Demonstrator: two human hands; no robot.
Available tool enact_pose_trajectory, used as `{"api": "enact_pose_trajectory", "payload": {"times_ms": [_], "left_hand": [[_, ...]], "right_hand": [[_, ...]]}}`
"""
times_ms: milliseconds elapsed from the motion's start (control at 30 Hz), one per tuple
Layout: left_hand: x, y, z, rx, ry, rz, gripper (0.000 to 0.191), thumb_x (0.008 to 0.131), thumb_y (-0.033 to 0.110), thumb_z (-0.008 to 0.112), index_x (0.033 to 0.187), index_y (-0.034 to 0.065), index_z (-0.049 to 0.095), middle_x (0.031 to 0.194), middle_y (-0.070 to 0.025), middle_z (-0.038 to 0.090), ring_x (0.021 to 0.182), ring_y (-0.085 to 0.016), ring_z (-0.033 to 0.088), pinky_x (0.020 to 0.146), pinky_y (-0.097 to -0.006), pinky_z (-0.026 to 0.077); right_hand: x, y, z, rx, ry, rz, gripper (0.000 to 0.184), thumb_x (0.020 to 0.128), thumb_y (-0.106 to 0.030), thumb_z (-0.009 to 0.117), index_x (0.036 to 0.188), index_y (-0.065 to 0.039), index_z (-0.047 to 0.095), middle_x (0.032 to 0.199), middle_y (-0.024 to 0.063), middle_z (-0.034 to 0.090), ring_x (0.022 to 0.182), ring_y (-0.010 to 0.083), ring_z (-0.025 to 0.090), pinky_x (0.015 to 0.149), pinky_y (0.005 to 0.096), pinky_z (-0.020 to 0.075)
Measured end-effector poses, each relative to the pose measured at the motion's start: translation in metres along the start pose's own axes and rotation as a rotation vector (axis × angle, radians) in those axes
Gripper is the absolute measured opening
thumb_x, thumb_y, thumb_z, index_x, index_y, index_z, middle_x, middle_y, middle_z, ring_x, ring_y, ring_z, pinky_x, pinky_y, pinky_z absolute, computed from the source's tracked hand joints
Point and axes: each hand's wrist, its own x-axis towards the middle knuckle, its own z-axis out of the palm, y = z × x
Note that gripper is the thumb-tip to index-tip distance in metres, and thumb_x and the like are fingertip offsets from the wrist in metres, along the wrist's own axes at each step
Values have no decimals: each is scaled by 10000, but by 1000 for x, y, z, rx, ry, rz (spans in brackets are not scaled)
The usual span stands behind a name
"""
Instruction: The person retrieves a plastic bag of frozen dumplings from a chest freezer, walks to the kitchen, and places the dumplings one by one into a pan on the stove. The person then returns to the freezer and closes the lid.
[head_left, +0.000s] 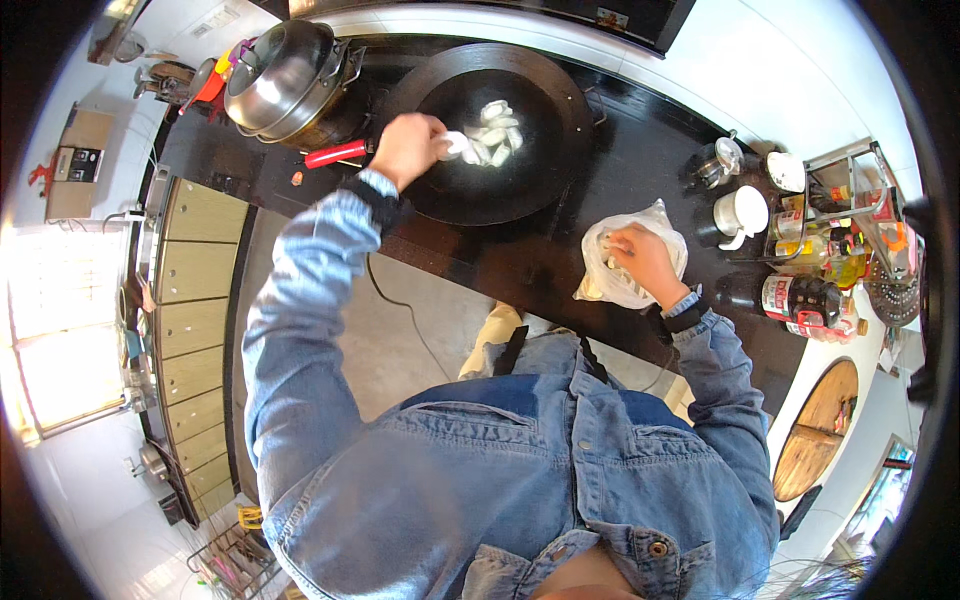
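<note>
My left hand (405, 148) is over the left rim of a large black wok (450, 199), pinching a white piece of food (452, 145) between thumb and fingers. A small heap of pale, oblong food pieces (493, 136) lies on the bottom of the wok, just right of those fingertips. My right hand (643, 261) reaches into the mouth of a thin white plastic bag (660, 225) on the dark countertop. More pale pieces show inside the bag. Its fingers are bent together, but whether they hold a piece is too small to tell.
A red handle (335, 154) sticks out left of the wok. A lidded steel steamer pot (283, 82) stands at the back left. On the right are a white enamel mug (740, 210), a large dark sauce bottle (802, 300) and a metal rack (847, 180) with several bottles.
</note>
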Motion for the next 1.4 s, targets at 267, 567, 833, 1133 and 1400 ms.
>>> {"api": "enact_pose_trajectory", "payload": {"times_ms": [267,567,833,1133,1400], "left_hand": [[85,-98,39,235,-144,-60,257,757,276,746,908,70,774,897,-165,727,863,-340,690,797,-417,543],[58,-66,3,30,-68,-25,217,870,207,670,1048,113,752,951,-121,742,873,-235,720,799,-344,554],[-19,22,-25,-418,43,-51,181,909,143,670,1032,24,726,849,-123,730,723,-175,698,695,-289,539],[-57,65,10,-654,23,-60,166,907,104,677,1045,26,727,883,-73,733,753,-109,670,688,-244,520],[-78,117,57,-790,-74,-14,155,896,66,691,1042,21,717,872,-59,707,764,-104,658,690,-242,522]], "right_hand": [[-15,56,51,-191,-70,33,331,761,-93,676,1090,-69,650,1067,170,619,982,375,615,860,464,491],[-6,55,63,-336,-165,30,227,771,-137,687,982,-55,679,1055,187,585,943,392,610,827,494,481],[0,66,61,-338,-196,-102,208,786,-104,646,988,-64,674,1077,203,590,933,369,624,824,453,498],[3,70,66,-605,-303,-407,185,800,-116,616,957,-50,688,1042,97,646,950,337,611,830,396,500],[9,61,11,-72,-173,-209,212,789,-130,655,988,-67,693,909,134,696,828,320,669,759,398,530]]}}
